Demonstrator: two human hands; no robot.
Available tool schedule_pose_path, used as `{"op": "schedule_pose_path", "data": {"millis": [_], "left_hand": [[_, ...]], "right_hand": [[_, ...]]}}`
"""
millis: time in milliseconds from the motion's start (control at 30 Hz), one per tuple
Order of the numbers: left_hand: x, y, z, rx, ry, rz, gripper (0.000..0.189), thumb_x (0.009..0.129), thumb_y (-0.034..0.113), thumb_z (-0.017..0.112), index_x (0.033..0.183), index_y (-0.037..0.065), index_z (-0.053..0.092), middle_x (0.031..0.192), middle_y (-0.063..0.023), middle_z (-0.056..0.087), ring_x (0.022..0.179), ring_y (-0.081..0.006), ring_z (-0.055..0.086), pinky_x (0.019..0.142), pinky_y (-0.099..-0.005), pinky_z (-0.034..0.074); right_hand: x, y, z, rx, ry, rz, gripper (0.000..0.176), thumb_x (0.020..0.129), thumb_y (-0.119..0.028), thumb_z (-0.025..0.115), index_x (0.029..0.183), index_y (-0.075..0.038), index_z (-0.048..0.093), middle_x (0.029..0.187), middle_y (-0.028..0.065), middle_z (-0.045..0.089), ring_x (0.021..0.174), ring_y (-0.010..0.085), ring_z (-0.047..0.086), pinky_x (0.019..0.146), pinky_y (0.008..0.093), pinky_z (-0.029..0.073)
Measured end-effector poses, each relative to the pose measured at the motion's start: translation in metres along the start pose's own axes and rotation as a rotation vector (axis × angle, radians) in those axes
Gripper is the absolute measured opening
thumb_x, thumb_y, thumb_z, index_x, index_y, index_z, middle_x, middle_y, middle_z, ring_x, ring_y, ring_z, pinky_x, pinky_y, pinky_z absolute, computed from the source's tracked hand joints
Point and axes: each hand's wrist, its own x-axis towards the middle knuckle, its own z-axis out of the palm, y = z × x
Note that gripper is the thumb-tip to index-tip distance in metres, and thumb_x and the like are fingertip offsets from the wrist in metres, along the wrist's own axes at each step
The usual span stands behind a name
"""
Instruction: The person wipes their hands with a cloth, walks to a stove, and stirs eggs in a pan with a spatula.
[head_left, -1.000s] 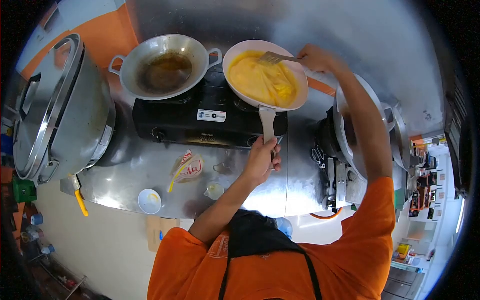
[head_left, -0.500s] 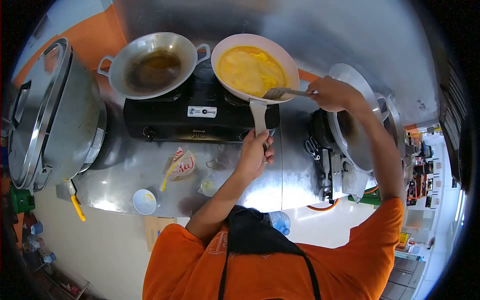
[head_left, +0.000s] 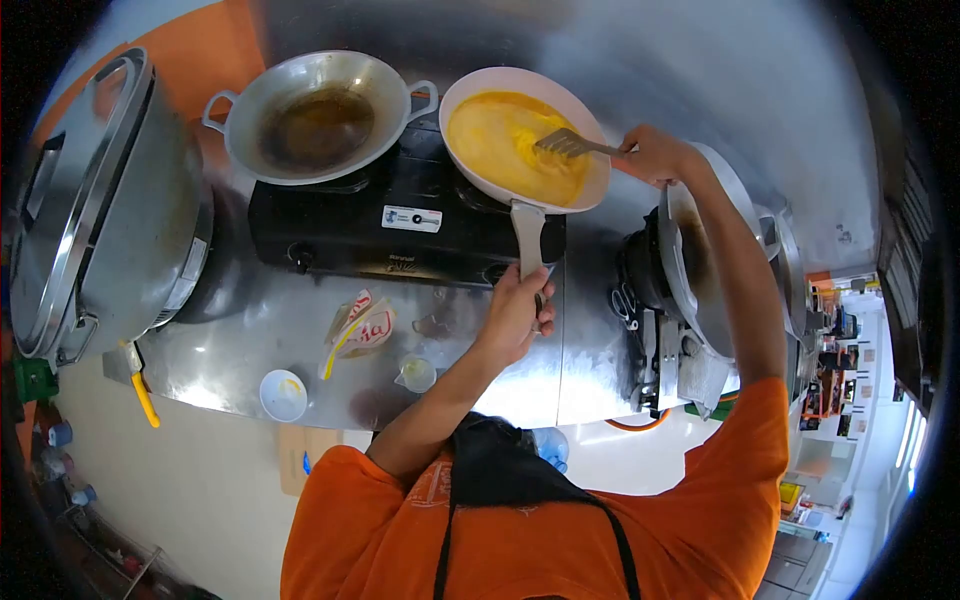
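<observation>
My left hand [head_left: 516, 310] is wrapped round the handle of a pale pink frying pan [head_left: 592, 190], which is tilted on the right side of a black gas stove [head_left: 330, 235]. Runny yellow egg [head_left: 490, 140] covers much of the pan's inside, with thicker curds near the middle. In my right hand [head_left: 655, 157] is the handle of a grey slotted spatula [head_left: 566, 143]. Its blade lies in the egg toward the pan's right side. A metal wok [head_left: 250, 120] with brown oil in it sits on the left side of the stove.
A large lidded metal pot [head_left: 130, 220] stands at the left, near a yellow-handled knife [head_left: 143, 385]. On the counter lie a plastic packet [head_left: 362, 328], a white bowl [head_left: 284, 396] and a small clear cup [head_left: 416, 374]. Scissors [head_left: 624, 305] and another wok [head_left: 715, 315] are at the right.
The spatula has moved from the pan's near edge up into the egg. The pan is tipped more toward its near right side, and the egg has run that way.
</observation>
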Motion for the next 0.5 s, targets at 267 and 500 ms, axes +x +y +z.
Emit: {"op": "schedule_pose_path", "data": {"millis": [267, 500], "left_hand": [[-0.005, 0.004, 0.003, 0.029, 0.002, -0.006, 0.01, 0.09, 0.021, 0.046, 0.095, 0.015, 0.04, 0.076, 0.0013, 0.043, 0.052, -0.0089, 0.037, 0.044, -0.0252, 0.031], [-0.005, 0.003, 0.003, -0.012, 0.016, 0.011, 0.009, 0.089, 0.02, 0.048, 0.093, 0.015, 0.041, 0.076, 0.0018, 0.043, 0.053, -0.0086, 0.036, 0.046, -0.0254, 0.03]], "right_hand": [[0.056, -0.021, -0.001, -0.022, 0.09, -0.055, 0.028, 0.08, -0.025, 0.053, 0.097, -0.005, 0.064, 0.054, 0.0076, 0.052, 0.039, 0.0156, 0.047, 0.035, 0.0319, 0.037], [0.068, -0.024, -0.002, -0.116, 0.387, -0.384, 0.027, 0.077, -0.011, 0.047, 0.097, -0.006, 0.066, 0.084, 0.0187, 0.064, 0.078, 0.0352, 0.062, 0.074, 0.0416, 0.048]]}}
